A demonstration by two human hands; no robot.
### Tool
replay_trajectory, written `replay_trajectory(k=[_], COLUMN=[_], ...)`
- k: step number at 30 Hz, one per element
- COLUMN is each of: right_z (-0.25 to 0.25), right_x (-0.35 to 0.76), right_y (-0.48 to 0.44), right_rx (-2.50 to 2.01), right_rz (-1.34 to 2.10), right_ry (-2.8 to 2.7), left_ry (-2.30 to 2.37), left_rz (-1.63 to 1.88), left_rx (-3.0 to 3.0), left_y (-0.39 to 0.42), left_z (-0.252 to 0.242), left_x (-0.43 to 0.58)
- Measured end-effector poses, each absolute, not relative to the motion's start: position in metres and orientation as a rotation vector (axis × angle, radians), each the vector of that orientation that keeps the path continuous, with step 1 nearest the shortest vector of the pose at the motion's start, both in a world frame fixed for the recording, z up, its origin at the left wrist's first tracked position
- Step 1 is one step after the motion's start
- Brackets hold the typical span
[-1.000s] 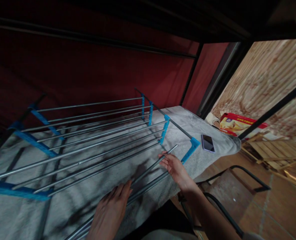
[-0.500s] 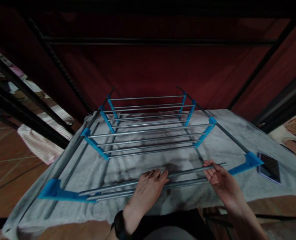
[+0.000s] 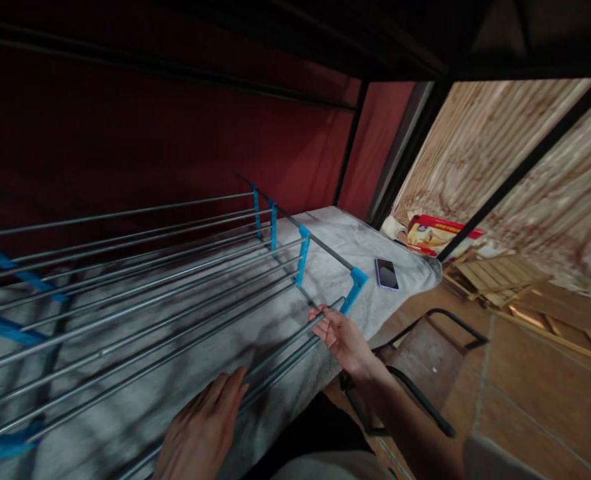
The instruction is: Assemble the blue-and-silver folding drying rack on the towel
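A rack of grey metal rods [image 3: 195, 270] with blue plastic brackets [image 3: 303, 257] lies on a grey cloth. My right hand [image 3: 342, 340] pinches a loose-looking metal rod [image 3: 288, 343] close to its right end, beside the front blue corner bracket [image 3: 358, 285]. Further along the same rod, my left hand [image 3: 202, 427] lies over it with the fingers curled down. Its fingertips are hidden behind the hand. Just below runs another rod [image 3: 280, 368], parallel to the held one. The left end of the held rod is out of view.
A phone [image 3: 386, 274] rests on the grey cloth [image 3: 328, 217] right of the rack. A chair with a black frame [image 3: 432, 360] stands to the right. Wooden slatted pieces [image 3: 505, 280] and a red and yellow box [image 3: 438, 235] lie beyond, by a patterned curtain [image 3: 500, 153].
The view has swung to the right, bringing the chair and curtain into sight. Both hands stay on the rod, with its right end now close to the front corner bracket.
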State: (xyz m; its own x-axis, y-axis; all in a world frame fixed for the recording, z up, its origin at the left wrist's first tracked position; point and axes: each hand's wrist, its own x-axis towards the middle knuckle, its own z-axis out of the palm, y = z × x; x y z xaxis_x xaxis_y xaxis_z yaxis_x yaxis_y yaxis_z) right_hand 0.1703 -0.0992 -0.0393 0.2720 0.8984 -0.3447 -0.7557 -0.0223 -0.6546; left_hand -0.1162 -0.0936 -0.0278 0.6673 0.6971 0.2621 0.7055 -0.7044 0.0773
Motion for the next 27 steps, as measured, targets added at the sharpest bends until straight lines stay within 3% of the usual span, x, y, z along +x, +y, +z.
replay_trajectory(k=[13,19,27], right_z=[-0.027,-0.006,0.011], right_x=[0.169,0.177,0.216], right_y=[-0.103,-0.119,-0.132], right_rx=[-0.866,-1.028,-1.357], right_rz=[1.356,1.423,0.095], right_ry=[-0.286,-0.739,-0.864], left_ry=[-1.254,-1.174,-0.969], left_rz=[-0.339,-0.481,-0.669], left_rx=[-2.895,-2.773,-2.720], left_y=[-0.085,-0.079,-0.088], left_z=[-0.018,0.000,0.008], left_x=[-0.069,-0.054,-0.059])
